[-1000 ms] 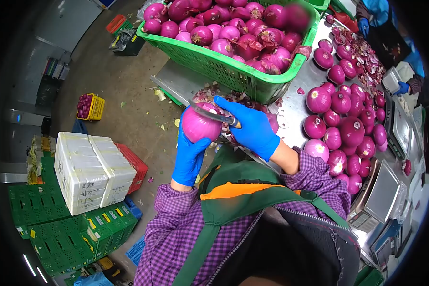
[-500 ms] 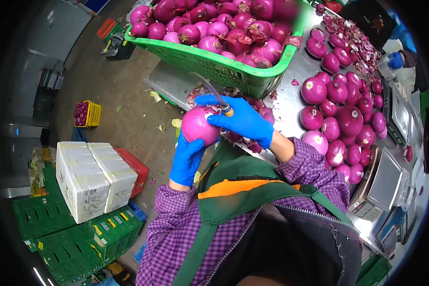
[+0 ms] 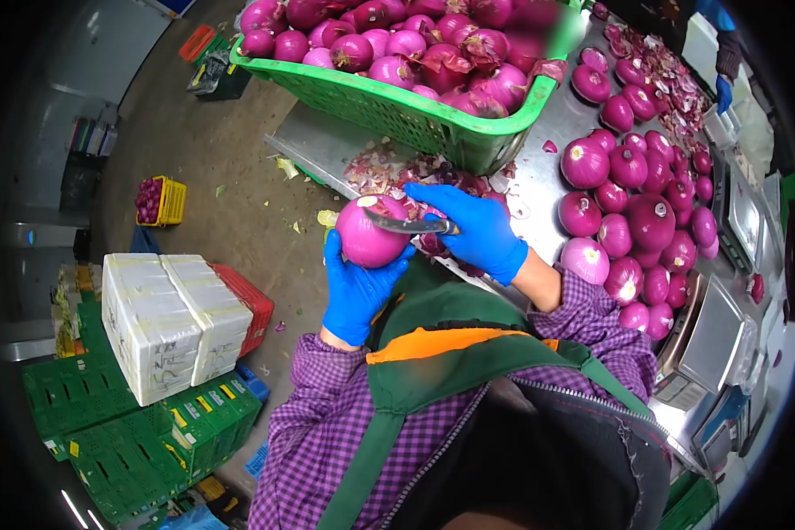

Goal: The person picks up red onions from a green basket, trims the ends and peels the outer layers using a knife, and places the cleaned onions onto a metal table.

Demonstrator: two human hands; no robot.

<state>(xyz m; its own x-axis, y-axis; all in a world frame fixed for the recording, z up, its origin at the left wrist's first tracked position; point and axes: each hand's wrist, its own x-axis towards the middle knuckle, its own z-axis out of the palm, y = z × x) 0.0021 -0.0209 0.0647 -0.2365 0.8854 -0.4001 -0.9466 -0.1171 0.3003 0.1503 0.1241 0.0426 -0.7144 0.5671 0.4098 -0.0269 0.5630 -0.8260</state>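
Observation:
In the head view a large red onion point(image 3: 371, 237) rests in my left hand point(image 3: 359, 291), which wears a blue glove and has its fingers around the onion's underside. The onion's pale cut end faces up. My right hand point(image 3: 479, 231), also gloved in blue, is closed on the handle of a small curved knife point(image 3: 406, 225). The blade lies across the upper right of the onion. Onion skins point(image 3: 393, 168) litter the metal table just beyond my hands.
A green crate point(image 3: 415, 110) heaped with red onions stands on the metal table point(image 3: 539, 190). Many peeled onions point(image 3: 652, 221) lie to the right, near scales point(image 3: 711, 340). White foam boxes point(image 3: 163, 327) sit on green crates at left. A co-worker's gloved hand point(image 3: 723, 93) shows at far right.
My right hand has drawn back to the right from the onion, and the knife has swung from pointing up to lying across it. The co-worker's hand has moved up.

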